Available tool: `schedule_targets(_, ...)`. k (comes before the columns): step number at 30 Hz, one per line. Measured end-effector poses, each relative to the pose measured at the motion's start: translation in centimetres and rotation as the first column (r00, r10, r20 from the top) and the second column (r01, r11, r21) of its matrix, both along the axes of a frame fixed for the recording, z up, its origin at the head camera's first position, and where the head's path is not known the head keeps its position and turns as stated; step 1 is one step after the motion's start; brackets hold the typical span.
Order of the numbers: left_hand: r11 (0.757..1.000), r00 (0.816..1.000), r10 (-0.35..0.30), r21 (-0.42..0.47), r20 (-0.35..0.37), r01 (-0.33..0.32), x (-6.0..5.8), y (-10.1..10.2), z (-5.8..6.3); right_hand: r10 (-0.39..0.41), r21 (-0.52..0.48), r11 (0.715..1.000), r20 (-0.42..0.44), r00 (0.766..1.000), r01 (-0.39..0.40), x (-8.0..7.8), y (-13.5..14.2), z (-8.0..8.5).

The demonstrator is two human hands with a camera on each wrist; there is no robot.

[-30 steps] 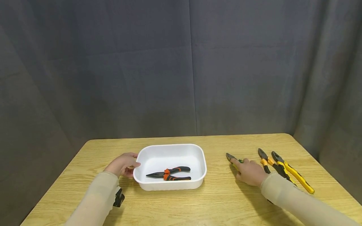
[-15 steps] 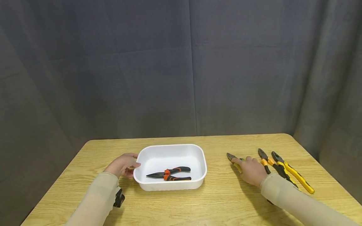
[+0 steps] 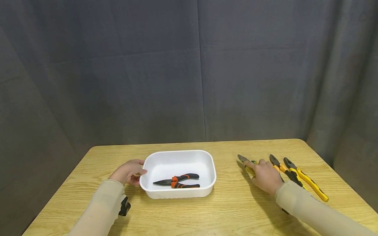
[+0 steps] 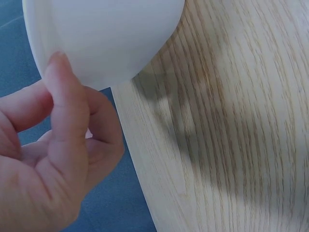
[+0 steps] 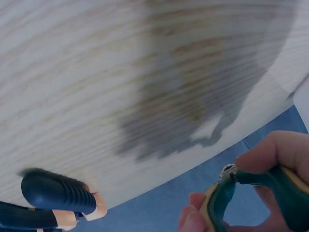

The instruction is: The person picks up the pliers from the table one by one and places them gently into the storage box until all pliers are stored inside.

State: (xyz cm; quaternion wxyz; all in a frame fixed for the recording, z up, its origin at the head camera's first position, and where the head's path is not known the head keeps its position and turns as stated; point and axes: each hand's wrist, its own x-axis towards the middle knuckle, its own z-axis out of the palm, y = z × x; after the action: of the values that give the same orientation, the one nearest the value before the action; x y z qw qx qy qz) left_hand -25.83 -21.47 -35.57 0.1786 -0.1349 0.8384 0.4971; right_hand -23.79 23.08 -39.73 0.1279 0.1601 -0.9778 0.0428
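My left hand (image 3: 129, 172) pinches the left rim of a white plastic tray (image 3: 177, 193), the thumb lying over the edge in the left wrist view. Inside the tray lies a pair of long-nose pliers (image 3: 174, 182) with black and orange handles, nose toward the left. To the right, my right hand (image 3: 265, 177) grips another pair of pliers (image 3: 242, 158), its index finger stretched along the tool toward the dark nose. The right wrist view shows the green and yellow handles of these pliers (image 5: 292, 195) spread apart, fingers around them and the table behind.
Two more pairs of pliers lie right of my right hand: orange-and-black pliers (image 3: 274, 160), partly hidden by the hand and sleeve, and yellow-and-black pliers (image 3: 308, 179). The wooden table (image 3: 183, 216) ends at a grey curtain (image 3: 159, 82) behind.
The pliers in my right hand have risen slightly, their nose higher in the head view. That hand has shifted a little to the right. Left hand and tray stay put.
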Motion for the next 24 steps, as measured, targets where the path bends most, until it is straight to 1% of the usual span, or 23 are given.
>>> schedule_targets(7, 1.000, 1.000, -0.005, -0.001, 0.005, 0.005, 0.1, 0.0, 0.2, -0.009, -0.042, 0.999, 0.004, 1.000, 0.009, 0.4, 0.1, 0.8)
schedule_targets(13, 1.000, 1.000, -0.003, 0.005, 0.011, 0.003, 0.0, 0.0, 0.2, -0.006, -0.077, 0.997, 0.004, 1.000, 0.006, 0.7, 0.1, 1.1)
schedule_targets(20, 1.000, 1.000, -0.004, 0.013, 0.007, 0.004, -0.1, -0.1, -0.1, -0.007, -0.071, 0.997, -0.010, 1.000, 0.007, 0.8, -0.1, 1.2)
schedule_targets(24, 1.000, 1.000, -0.011, 0.025, -0.004, 0.011, -0.2, -0.2, -0.3, 0.002, -0.065, 0.998, -0.036, 0.999, -0.004, 0.8, -0.2, 1.4)
